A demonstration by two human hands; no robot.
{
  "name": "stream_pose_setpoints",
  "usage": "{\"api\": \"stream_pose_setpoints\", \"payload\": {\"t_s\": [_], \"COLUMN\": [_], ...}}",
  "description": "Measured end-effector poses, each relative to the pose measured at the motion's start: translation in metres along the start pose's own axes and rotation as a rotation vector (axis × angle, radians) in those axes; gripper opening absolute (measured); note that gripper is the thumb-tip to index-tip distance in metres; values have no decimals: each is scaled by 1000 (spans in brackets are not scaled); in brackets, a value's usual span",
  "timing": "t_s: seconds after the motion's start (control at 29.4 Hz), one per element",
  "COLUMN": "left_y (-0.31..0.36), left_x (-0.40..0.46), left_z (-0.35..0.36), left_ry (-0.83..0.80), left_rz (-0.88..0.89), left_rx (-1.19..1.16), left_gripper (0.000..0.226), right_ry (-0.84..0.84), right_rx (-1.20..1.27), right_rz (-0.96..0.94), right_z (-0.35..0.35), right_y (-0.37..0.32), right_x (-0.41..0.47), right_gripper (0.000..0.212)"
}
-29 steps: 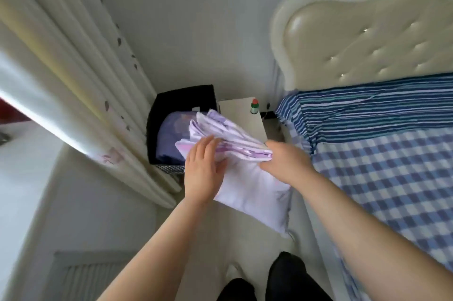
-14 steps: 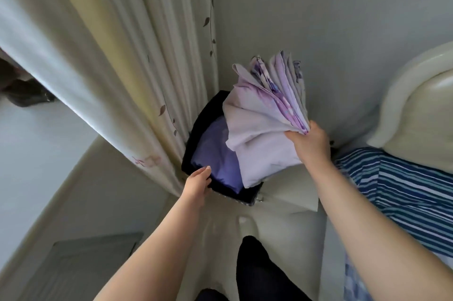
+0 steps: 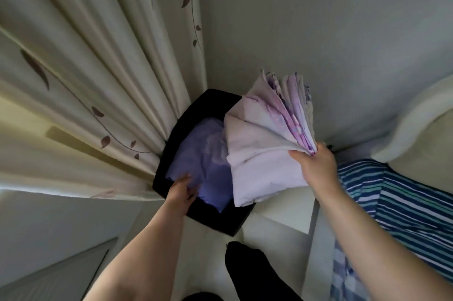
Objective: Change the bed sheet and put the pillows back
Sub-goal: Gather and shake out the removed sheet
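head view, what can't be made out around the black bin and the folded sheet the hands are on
- Black bin: its far right part and depth, hidden by the folded sheet and purple fabric.
- Left hand: fingertips sunk into the purple fabric, so its grip is unclear.
- Right hand: fingers behind the sheet's gathered edge.
- Bed: cut off by the right edge; no pillows in view.

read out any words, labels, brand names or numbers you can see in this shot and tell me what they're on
None: no readable text, label, brand or number shows.
Folded sheet in the right hand: a pink and purple print only, no lettering.
Curtain: a leaf and vine pattern, no words.
Black basket and striped bedding: no markings.
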State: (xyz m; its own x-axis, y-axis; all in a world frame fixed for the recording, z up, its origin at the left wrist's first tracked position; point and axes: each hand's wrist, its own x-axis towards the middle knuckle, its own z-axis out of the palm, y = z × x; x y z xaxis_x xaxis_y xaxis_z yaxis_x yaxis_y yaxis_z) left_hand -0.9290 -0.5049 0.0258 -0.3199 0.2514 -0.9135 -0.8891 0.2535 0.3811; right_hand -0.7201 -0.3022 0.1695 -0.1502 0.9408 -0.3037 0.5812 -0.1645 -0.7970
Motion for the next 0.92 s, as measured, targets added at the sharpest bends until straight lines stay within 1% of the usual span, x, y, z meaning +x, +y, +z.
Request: {"api": "stream_pose_setpoints", "payload": {"t_s": [0.07, 0.14, 0.17, 0.24, 0.27, 0.31, 0.37, 0.44, 0.51, 0.61, 0.71, 0.82, 0.92], "left_y": [5, 12, 18, 24, 25, 25, 28, 36, 46, 60, 76, 90, 97], "left_x": [10, 20, 21, 17, 14, 7, -10, -29, -58, -101, -136, -169, -198], "left_z": [0, 13, 23, 37, 43, 49, 62, 75, 88, 90, 84, 79, 75], "left_ry": [5, 72, 133, 250, 264, 243, 181, 188, 246, 312, 394, 476, 525], "left_rz": [1, 42, 75, 109, 97, 83, 122, 249, 458, 684, 825, 984, 1113], "left_rx": [-39, -24, 33, 201, 294, 381, 549, 803, 1069, 1272, 1354, 1334, 1321], "left_gripper": [29, 31, 33, 46, 54, 55, 48, 47, 46, 42, 42, 36, 29], "right_ry": [-18, -20, -13, 1, 5, 7, 12, 19, 38, 56, 77, 74, 77], "right_rx": [-7, -5, -2, 1, -11, -27, -62, -79, -77, -50, -19, 13, -31], "right_rz": [4, 15, 24, 29, 22, 15, 11, 18, 28, 45, 57, 40, 20], "right_z": [-2, -5, -5, -4, -3, -4, -3, -3, -6, -18, -26, -27, -22], "right_y": [5, 10, 12, 12, 12, 10, 8, 7, 5, 4, 3, -3, -14], "right_x": [4, 10, 12, 9, 7, 5, 2, 1, 1, 2, 2, 1, -2], "right_gripper": [22, 21, 20, 21, 21, 20, 18, 17, 17, 17, 19, 25, 29]}}
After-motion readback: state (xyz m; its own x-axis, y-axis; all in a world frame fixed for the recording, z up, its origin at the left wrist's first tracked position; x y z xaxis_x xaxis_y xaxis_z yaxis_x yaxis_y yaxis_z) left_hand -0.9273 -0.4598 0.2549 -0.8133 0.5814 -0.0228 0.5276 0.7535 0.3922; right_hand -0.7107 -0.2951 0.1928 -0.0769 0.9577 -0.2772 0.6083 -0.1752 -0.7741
